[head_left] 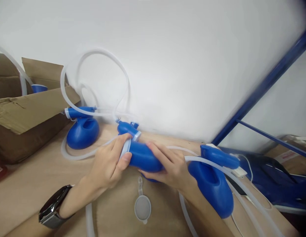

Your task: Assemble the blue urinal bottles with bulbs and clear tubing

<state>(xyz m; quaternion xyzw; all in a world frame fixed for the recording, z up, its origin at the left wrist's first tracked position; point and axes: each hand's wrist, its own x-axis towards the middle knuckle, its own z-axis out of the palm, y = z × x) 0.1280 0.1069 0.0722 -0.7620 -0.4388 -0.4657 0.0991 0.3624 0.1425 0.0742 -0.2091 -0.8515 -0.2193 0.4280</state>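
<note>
Both my hands hold a blue plastic urinal bottle (144, 156) above the table, its neck lying nearly sideways. My left hand (110, 161) is closed on the pale white ring (125, 148) at the neck's mouth, thumb and fingers pressing its edge. Wrapped around the neck's other end, my right hand (171, 166) has its fingers on top and its thumb below. Much of the bottle's lower body is hidden behind the hands. On the table below them lies a round translucent cap (143, 208) with a strap.
More blue bottles stand around: one at left (82, 133), one behind the hands (128, 128), one at right (214, 184). Clear tubing (102, 51) loops against the wall and across the table. A cardboard box (29, 115) is at left; a blue metal frame (261, 89) slants at right.
</note>
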